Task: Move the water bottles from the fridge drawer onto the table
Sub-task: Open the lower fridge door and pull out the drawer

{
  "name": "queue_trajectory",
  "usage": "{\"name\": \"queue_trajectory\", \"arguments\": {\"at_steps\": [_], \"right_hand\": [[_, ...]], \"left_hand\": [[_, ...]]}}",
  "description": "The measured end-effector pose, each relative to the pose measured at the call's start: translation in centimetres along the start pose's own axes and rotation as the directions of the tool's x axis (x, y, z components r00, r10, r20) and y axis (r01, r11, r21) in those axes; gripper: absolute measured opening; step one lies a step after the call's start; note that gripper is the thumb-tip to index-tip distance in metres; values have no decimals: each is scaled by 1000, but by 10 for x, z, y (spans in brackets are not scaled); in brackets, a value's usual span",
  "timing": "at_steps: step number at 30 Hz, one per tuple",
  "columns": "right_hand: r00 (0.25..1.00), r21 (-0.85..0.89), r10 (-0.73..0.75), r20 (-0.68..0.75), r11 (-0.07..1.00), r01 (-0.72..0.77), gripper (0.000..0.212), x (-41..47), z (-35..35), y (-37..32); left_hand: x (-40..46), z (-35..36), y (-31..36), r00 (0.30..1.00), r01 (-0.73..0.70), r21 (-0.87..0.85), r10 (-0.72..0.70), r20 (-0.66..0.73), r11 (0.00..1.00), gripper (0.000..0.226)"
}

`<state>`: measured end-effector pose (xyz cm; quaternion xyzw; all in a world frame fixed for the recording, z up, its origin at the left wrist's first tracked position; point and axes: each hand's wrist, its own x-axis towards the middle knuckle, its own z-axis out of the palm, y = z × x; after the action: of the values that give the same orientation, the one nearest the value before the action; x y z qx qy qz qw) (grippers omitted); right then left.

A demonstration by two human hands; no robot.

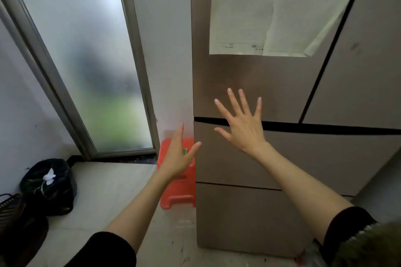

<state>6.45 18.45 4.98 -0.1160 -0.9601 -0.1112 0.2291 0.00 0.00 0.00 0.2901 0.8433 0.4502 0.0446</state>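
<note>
Both grips spread, empty: left hand (176, 157), right hand (243, 128) by closed fridge drawer (303, 158); paper (260, 17) print unreadable.

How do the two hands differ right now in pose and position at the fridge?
The right hand is higher, fingers spread wide, over the gap above the upper drawer; the left hand is lower, turned edge-on with fingers together, beside the fridge in front of the orange stool. Both are open and empty; the drawers look shut.
</note>
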Motion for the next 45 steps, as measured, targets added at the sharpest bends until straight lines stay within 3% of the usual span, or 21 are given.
{"name": "queue_trajectory", "arguments": {"at_steps": [5,9,13,16,25,28,33,36,39,43,45], "right_hand": [[986,-131,3,-168,991,-25,88,34,41,5],[963,-219,-21,-267,975,-40,82,41,66,11],[951,-284,-43,-306,958,-48,78,42,71,12],[950,-277,-30,-312,959,-61,76,40,68,9],[977,-127,157,-142,976,-175,75,32,42,-15],[973,-76,224,-58,971,-228,79,31,32,-26],[962,-96,215,167,975,-201,60,17,9,-32],[890,22,352,289,927,-374,50,-12,4,-48],[843,172,462,276,839,-516,46,-49,-3,-63],[865,242,435,249,837,-491,44,-87,-21,-59],[867,274,418,271,830,-486,44,-108,-32,-57]], "left_hand": [[57,2,-13,990,113,-136,-101,94,984,76],[94,11,-22,988,73,-161,-50,144,984,65],[109,18,-27,999,40,-127,-35,39,991,41],[114,17,-29,998,22,-167,-13,54,986,33],[115,13,-27,991,83,-218,-58,117,972,35],[95,10,-29,994,13,-194,8,109,981,34],[45,-1,-25,988,-50,-217,80,129,975,35],[24,-8,-17,975,-76,-131,101,198,989,29],[-4,-11,-12,954,-179,-30,181,241,983,27],[-45,-10,-6,923,-360,115,335,188,926,65],[-65,-8,0,869,-483,167,449,206,859,82]]}}
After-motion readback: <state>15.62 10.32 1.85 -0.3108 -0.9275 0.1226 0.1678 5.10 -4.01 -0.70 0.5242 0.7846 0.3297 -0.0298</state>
